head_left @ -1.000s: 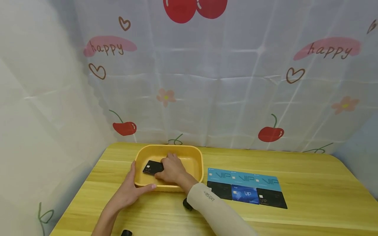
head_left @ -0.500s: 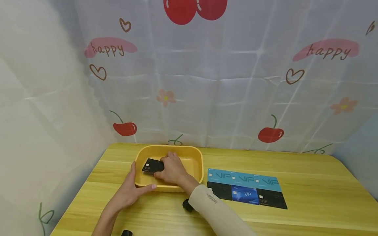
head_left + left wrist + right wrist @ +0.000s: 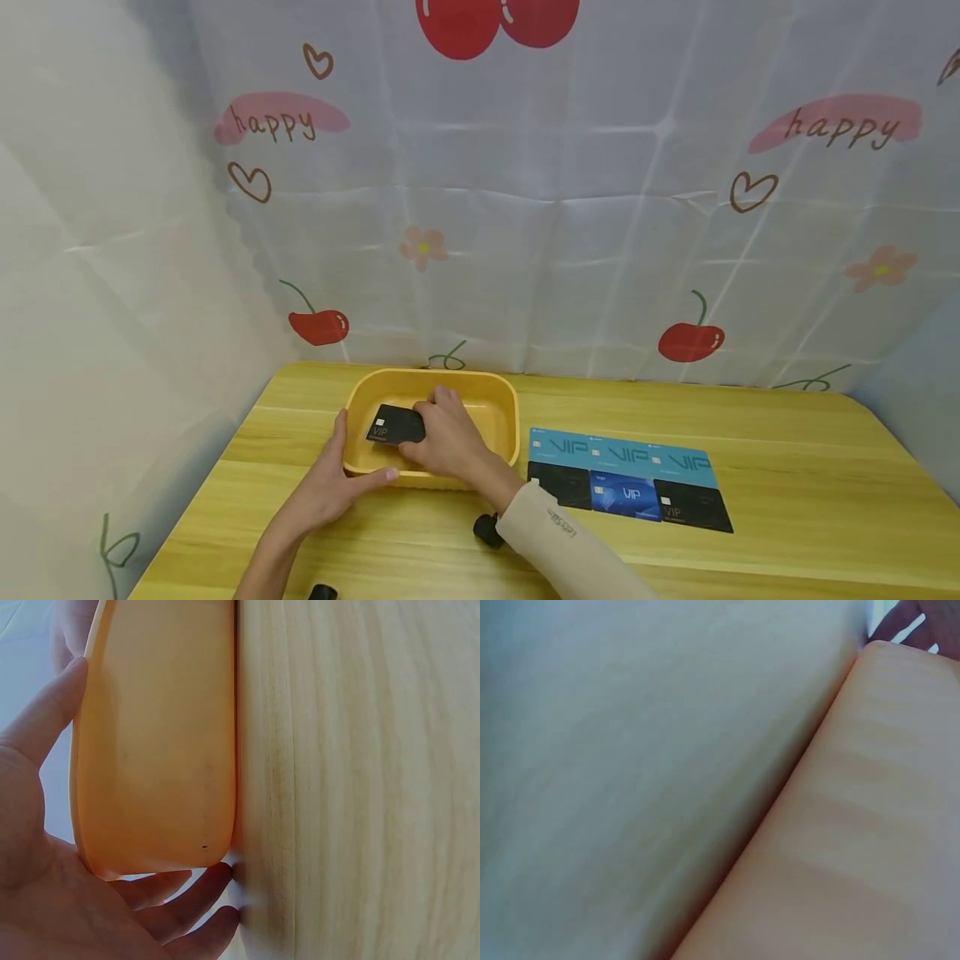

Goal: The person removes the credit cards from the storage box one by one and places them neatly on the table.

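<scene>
In the head view a yellow plastic bin (image 3: pixel 352 433) stands on the wooden table. My right hand (image 3: pixel 447 437) reaches over its front rim and pinches the right end of a black VIP card (image 3: pixel 393 424) inside it, thumb on the near side; the other fingertips are partly hidden. My left hand (image 3: pixel 327 479) rests against the bin's front left corner, its thumb along the front wall and its fingers along the left side. Those fairly straight fingers (image 3: pixel 184 907) touch the bin's end wall in the left wrist view. The right wrist view shows mostly the bin's outer wall (image 3: pixel 855 825).
Right of the bin, cards lie in two rows: light blue VIP cards (image 3: pixel 628 455) behind, with a black card (image 3: pixel 558 483), a dark blue card (image 3: pixel 626 495) and another black card (image 3: pixel 693 505) in front. A printed curtain (image 3: pixel 555 275) hangs behind the table (image 3: pixel 810 483).
My right hand, with the black card, has shifted slightly to the right inside the bin. The left hand and the bin stay nearly where they were.
</scene>
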`<state>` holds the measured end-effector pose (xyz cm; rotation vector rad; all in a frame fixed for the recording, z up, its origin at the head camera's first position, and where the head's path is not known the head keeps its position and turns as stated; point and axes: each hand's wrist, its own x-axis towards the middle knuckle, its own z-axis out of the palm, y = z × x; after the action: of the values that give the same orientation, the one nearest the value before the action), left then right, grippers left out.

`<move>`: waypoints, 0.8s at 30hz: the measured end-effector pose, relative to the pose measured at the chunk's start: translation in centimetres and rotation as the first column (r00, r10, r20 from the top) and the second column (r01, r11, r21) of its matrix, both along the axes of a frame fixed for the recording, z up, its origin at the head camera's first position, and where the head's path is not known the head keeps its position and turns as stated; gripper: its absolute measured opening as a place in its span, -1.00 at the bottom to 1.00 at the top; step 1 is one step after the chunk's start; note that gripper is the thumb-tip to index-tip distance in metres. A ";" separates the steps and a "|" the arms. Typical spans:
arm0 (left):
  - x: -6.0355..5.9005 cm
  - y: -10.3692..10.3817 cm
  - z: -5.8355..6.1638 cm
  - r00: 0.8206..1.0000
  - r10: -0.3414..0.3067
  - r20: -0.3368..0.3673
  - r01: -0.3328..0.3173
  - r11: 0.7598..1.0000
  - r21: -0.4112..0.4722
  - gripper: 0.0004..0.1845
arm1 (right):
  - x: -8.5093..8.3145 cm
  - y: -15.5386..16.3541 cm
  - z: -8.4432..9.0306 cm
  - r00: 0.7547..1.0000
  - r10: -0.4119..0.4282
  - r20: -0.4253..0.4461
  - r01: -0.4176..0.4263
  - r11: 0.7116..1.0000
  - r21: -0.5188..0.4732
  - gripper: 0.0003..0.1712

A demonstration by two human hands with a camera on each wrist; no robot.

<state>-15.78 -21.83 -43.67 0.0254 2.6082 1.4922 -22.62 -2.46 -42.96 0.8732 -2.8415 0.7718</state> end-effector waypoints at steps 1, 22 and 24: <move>0.0 0.0 0.0 1.000 0.000 -0.001 0.000 1.000 0.002 0.33 | 0.0 0.2 0.0 1.000 -0.006 0.001 0.006 1.000 -0.011 -0.37; 0.0 0.1 0.0 1.000 0.017 0.025 -0.017 1.000 -0.012 0.36 | -0.2 4.4 0.9 0.994 -0.009 0.113 0.037 0.967 -0.251 -0.39; 0.0 0.1 0.0 1.000 0.019 0.023 -0.019 1.000 -0.011 0.35 | 0.0 4.8 0.9 0.994 -0.003 0.110 0.032 0.964 -0.264 -0.39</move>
<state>-15.82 -21.75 -43.66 -0.0177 2.6054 1.4760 -22.60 2.34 -42.02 0.7869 -2.7401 1.1980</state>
